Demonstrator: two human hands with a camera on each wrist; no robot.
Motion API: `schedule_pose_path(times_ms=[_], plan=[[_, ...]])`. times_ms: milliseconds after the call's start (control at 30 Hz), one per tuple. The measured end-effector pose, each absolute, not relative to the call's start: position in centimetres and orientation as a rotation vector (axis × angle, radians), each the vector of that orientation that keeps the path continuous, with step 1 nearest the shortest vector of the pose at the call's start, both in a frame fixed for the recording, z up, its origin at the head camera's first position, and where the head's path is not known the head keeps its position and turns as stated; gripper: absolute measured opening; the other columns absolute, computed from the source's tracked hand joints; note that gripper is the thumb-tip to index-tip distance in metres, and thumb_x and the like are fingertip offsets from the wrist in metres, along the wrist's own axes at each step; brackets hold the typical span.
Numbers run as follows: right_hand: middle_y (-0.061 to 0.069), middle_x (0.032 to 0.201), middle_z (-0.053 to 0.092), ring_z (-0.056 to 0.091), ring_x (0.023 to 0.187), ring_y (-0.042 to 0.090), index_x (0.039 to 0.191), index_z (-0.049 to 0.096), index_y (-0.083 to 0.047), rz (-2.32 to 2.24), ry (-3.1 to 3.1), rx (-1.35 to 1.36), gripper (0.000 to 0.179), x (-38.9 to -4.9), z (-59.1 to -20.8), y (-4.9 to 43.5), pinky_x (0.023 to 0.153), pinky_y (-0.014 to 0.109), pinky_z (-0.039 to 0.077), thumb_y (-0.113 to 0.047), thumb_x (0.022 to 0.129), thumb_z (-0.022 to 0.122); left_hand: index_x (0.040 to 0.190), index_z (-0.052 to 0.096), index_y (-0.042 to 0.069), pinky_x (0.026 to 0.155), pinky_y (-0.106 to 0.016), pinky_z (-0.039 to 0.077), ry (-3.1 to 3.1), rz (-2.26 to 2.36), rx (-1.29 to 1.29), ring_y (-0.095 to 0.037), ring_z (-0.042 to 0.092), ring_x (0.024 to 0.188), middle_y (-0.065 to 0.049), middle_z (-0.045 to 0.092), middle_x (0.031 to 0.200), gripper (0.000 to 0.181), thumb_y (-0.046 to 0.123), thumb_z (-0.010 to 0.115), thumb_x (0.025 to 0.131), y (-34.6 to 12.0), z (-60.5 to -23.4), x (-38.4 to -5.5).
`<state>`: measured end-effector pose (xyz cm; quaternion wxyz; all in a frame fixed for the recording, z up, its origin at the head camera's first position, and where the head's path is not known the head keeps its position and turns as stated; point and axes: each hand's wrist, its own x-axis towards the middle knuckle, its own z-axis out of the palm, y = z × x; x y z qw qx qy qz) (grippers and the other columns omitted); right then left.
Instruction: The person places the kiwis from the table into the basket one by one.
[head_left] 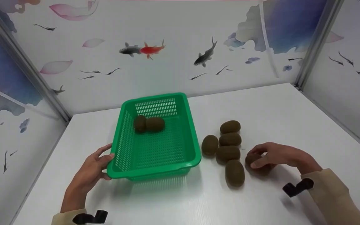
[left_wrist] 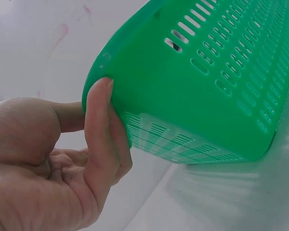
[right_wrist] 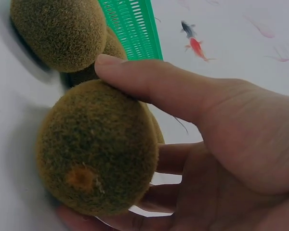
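A green plastic basket (head_left: 155, 156) with slotted walls stands on the white table, and two brown fuzzy kiwis (head_left: 155, 124) lie together toward its back left. My left hand (head_left: 91, 170) pinches the basket's left rim near the front corner; the left wrist view shows thumb and fingers on either side of that rim (left_wrist: 98, 62). On the table to the right, my right hand (head_left: 277, 156) grips a kiwi (right_wrist: 96, 149), thumb on one side and fingers curled round the other. Several more kiwis (head_left: 234, 173) lie between this hand and the basket, close together or touching.
The white table (head_left: 211, 203) meets a back wall (head_left: 167, 72) painted with fish and petals just behind the basket. Side walls (head_left: 348, 93) enclose the table at left and right. Each sleeve (head_left: 330, 193) carries a black clip-like piece at the wrist.
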<state>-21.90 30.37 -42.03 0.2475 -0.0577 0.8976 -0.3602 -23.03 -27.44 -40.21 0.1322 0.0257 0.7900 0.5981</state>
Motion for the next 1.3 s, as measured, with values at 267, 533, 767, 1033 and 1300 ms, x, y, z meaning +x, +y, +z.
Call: schedule_pose_path(times_ms=[267, 533, 767, 1033, 1300], plan=[[0.013, 0.129, 0.06, 0.061, 0.103, 0.018, 0.137, 0.057, -0.006, -1.143, 2.374, -0.13, 0.06, -22.1, -42.3, 30.2, 0.081, 0.031, 0.054, -0.039, 0.089, 0.074, 0.158, 0.023, 0.012, 0.059, -0.027, 0.057, 2.297, 1.736, 0.062, -0.017, 0.072, 0.089, -0.008, 0.069, 0.109, 0.061, 0.027, 0.05, 0.106, -27.4, -40.1, -23.0], [0.012, 0.124, 0.06, 0.059, 0.103, 0.02, 0.133, 0.06, -0.005, -1.263, 2.364, -0.094, 0.055, -22.1, -41.7, 30.0, 0.081, 0.033, 0.057, -0.041, 0.093, 0.069, 0.158, 0.022, 0.011, 0.059, -0.027, 0.057, 2.295, 1.732, 0.072, -0.016, 0.072, 0.088, -0.008, 0.069, 0.108, 0.061, 0.027, 0.049, 0.106, -27.4, -40.1, -23.0], [0.013, 0.119, 0.063, 0.062, 0.099, 0.02, 0.137, 0.055, 0.0, -1.351, 2.345, -0.118, 0.057, -21.9, -41.0, 29.6, 0.08, 0.034, 0.058, -0.039, 0.096, 0.065, 0.159, 0.021, 0.011, 0.058, -0.027, 0.057, 2.285, 1.735, 0.08, -0.016, 0.072, 0.088, -0.008, 0.07, 0.108, 0.062, 0.027, 0.05, 0.106, -27.6, -40.2, -22.9], [0.008, 0.12, 0.065, 0.066, 0.105, 0.02, 0.142, 0.05, 0.0, -1.511, 2.264, -0.154, 0.059, -21.6, -40.4, 29.1, 0.085, 0.038, 0.058, -0.038, 0.1, 0.061, 0.158, 0.021, 0.01, 0.059, -0.027, 0.057, 2.282, 1.733, 0.092, -0.016, 0.072, 0.088, -0.007, 0.07, 0.107, 0.062, 0.026, 0.051, 0.106, -27.5, -40.2, -23.0], [0.01, 0.124, 0.061, 0.066, 0.107, 0.019, 0.143, 0.045, 0.003, -1.625, 2.236, -0.132, 0.061, -21.4, -39.7, 28.0, 0.087, 0.037, 0.059, -0.037, 0.1, 0.06, 0.158, 0.022, 0.011, 0.059, -0.026, 0.057, 2.276, 1.744, 0.09, -0.016, 0.072, 0.089, -0.008, 0.069, 0.108, 0.063, 0.028, 0.051, 0.105, -27.5, -40.1, -22.9]])
